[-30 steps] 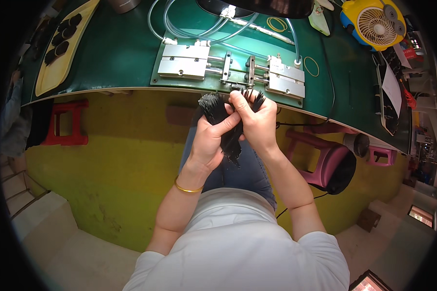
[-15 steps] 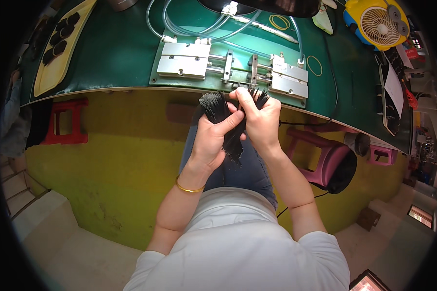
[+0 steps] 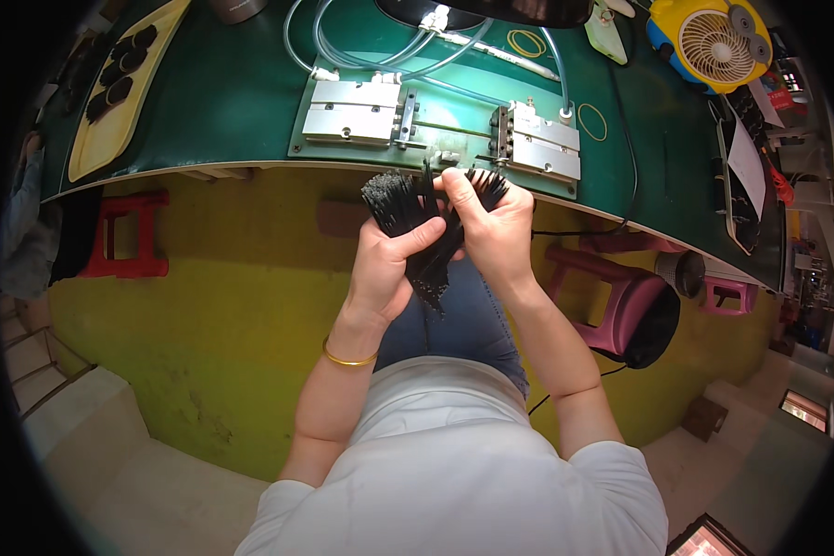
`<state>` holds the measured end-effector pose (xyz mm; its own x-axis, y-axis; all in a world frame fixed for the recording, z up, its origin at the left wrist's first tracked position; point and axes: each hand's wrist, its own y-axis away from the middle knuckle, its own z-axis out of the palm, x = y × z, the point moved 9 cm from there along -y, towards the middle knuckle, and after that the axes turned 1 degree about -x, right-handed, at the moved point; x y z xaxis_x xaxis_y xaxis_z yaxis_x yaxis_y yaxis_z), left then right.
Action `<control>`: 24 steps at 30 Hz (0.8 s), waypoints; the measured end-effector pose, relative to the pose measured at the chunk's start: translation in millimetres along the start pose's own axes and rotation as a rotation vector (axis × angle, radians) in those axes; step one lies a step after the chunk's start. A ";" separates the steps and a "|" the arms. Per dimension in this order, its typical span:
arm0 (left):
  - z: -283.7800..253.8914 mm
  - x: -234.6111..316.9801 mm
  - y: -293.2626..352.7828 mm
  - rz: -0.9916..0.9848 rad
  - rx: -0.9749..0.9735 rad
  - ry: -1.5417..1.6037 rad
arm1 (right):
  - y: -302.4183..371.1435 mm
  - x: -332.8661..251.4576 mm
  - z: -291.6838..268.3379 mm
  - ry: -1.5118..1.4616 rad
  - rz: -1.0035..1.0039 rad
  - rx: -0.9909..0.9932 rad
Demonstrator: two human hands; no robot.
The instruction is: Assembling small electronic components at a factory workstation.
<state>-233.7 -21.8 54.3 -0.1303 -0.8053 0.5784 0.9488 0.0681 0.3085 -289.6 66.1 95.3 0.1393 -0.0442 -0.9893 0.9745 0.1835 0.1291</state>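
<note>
At the frame's centre, the left hand (image 3: pixel 386 269) is clamped around a bundle of thin black plastic strips (image 3: pixel 408 208), its long axis running upper left to lower right. The right hand (image 3: pixel 491 227) pinches strands at the bundle's top, just below the metal fixture (image 3: pixel 435 125) on the green bench (image 3: pixel 222 102).

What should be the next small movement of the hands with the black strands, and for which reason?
Probably the right hand should draw out the strand pinched between its fingers, while the left hand keeps its grip on the bundle of thin black strands. The bundle is fanned out just below the metal fixture on the green bench, and both hands meet at its middle.
</note>
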 end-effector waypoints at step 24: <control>-5.9 -14.1 -3.2 -0.071 0.018 0.025 | -7.4 11.5 -2.4 0.068 0.038 -0.003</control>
<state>-233.3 -14.1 40.7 -0.1899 -0.8229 0.5355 0.9319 0.0206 0.3621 -295.7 66.7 82.8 0.1635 0.0296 -0.9861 0.9683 0.1865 0.1661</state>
